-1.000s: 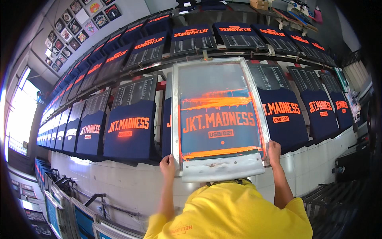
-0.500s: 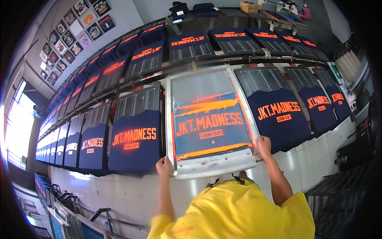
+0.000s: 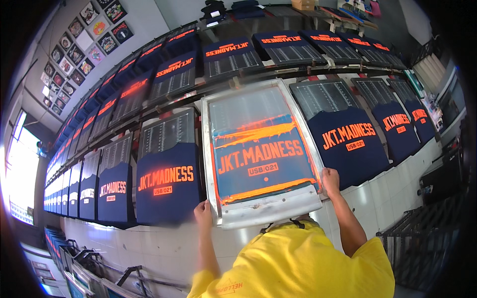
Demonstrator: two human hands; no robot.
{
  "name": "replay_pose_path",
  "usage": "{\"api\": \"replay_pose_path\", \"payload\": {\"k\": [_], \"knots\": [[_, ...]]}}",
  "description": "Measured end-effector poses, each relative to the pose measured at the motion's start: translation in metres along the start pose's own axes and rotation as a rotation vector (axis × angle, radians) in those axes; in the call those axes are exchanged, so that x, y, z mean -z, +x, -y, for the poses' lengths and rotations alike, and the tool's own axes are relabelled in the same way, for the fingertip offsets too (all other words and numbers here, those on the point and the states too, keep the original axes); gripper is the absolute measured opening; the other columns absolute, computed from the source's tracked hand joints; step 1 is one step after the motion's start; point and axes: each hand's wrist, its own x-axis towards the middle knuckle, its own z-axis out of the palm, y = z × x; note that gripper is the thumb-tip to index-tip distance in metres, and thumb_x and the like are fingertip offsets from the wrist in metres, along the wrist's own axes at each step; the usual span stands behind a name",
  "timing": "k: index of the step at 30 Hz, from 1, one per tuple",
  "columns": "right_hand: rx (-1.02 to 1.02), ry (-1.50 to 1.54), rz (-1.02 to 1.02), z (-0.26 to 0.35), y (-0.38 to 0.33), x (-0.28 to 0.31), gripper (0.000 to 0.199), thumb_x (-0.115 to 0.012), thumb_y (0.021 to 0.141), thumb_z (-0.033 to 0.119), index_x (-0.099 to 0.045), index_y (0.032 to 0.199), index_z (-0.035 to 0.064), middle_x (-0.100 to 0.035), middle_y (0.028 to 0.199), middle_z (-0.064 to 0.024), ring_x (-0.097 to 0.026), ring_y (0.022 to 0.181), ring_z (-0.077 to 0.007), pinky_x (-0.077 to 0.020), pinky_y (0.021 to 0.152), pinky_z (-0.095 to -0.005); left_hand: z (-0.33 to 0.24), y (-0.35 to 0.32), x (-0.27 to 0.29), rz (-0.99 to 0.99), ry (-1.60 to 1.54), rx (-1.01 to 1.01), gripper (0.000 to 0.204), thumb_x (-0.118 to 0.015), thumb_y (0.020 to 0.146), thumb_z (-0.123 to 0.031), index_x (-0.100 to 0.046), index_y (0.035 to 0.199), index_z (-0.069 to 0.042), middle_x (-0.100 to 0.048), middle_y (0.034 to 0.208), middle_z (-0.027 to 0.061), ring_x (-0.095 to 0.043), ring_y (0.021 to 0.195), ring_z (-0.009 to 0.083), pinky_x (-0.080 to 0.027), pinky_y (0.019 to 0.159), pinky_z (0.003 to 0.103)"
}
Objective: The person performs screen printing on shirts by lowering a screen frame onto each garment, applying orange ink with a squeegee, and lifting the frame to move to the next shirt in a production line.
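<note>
I hold a metal-framed printing screen (image 3: 271,209) by its near edge. My left hand (image 3: 202,212) grips the near left corner and my right hand (image 3: 330,181) grips the near right corner. Its blue mesh (image 3: 258,149) carries orange ink and lettering. It lies over one place in a row of navy t-shirts; whether it rests flat or hovers I cannot tell. A printed navy shirt (image 3: 166,181) lies just left of it and another (image 3: 348,144) just right. My yellow shirt (image 3: 298,263) fills the lower middle.
Several navy shirts with orange print line a long white-tiled table (image 3: 149,243) running far left and right, with a second row (image 3: 228,57) behind. Racks of frames (image 3: 84,273) stand lower left, a dark wire rack (image 3: 417,238) lower right. Pictures (image 3: 79,44) hang upper left.
Both hands keep hold of the screen. It has slid a little to the left and lower in the view, and the view has tipped slightly.
</note>
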Motion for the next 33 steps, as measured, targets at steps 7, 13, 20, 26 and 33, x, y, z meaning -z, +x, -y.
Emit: {"api": "replay_pose_path", "payload": {"k": [7, 13, 20, 26, 33], "knots": [[0.030, -0.006, -0.052, -0.024, 0.005, -0.015, 0.038, -0.048, 0.091, 0.023, -0.060, 0.069, -0.0051, -0.057, 0.054, -0.0152, -0.059, 0.050, -0.0242, -0.0435, 0.053, -0.0430, 0.013, 0.011, -0.002, 0.016, -0.024, -0.002, 0.024, -0.061, 0.089, -0.018, -0.063, 0.078, 0.004, -0.059, 0.068, 0.0048, -0.049, 0.065, 0.0140, -0.040, 0.058, 0.036], [-0.057, -0.069, -0.049, 0.002, 0.001, -0.016, 0.039, -0.046, 0.092, 0.026, -0.063, 0.074, -0.0044, -0.063, 0.069, -0.0236, -0.064, 0.069, -0.0400, -0.0485, 0.069, -0.0484, 0.023, 0.024, 0.010, 0.099, 0.099, -0.140, 0.021, -0.061, 0.083, -0.015, -0.060, 0.073, 0.003, -0.058, 0.062, 0.0072, -0.050, 0.059, 0.0169, -0.041, 0.057, 0.039], [-0.063, -0.064, -0.051, 0.010, -0.007, -0.016, 0.039, -0.044, 0.092, 0.026, -0.064, 0.077, -0.0042, -0.064, 0.083, -0.0286, -0.062, 0.084, -0.0482, -0.0480, 0.079, -0.0538, 0.036, 0.035, 0.004, 0.084, 0.210, -0.326, 0.031, -0.063, 0.091, -0.020, -0.066, 0.077, 0.009, -0.055, 0.055, 0.0057, -0.046, 0.055, 0.0090, -0.040, 0.052, 0.035], [-0.058, -0.068, -0.060, 0.004, -0.002, -0.020, 0.039, -0.043, 0.092, 0.026, -0.064, 0.078, -0.0037, -0.065, 0.083, -0.0275, -0.062, 0.084, -0.0484, -0.0481, 0.079, -0.0525, 0.024, 0.030, 0.005, 0.093, 0.311, -0.379, 0.035, -0.061, 0.091, -0.021, -0.061, 0.076, 0.010, -0.050, 0.053, 0.0158, -0.042, 0.052, 0.0137, -0.039, 0.052, 0.041], [-0.124, -0.030, -0.053, 0.006, -0.002, -0.020, 0.040, -0.043, 0.092, 0.027, -0.064, 0.079, -0.0037, -0.065, 0.083, -0.0276, -0.063, 0.085, -0.0468, -0.0488, 0.079, -0.0513, 0.014, 0.017, -0.004, -0.016, 0.311, -0.386, 0.038, -0.059, 0.093, -0.021, -0.053, 0.070, 0.010, -0.043, 0.052, 0.0182, -0.035, 0.051, 0.0166, -0.034, 0.051, 0.043]]}}
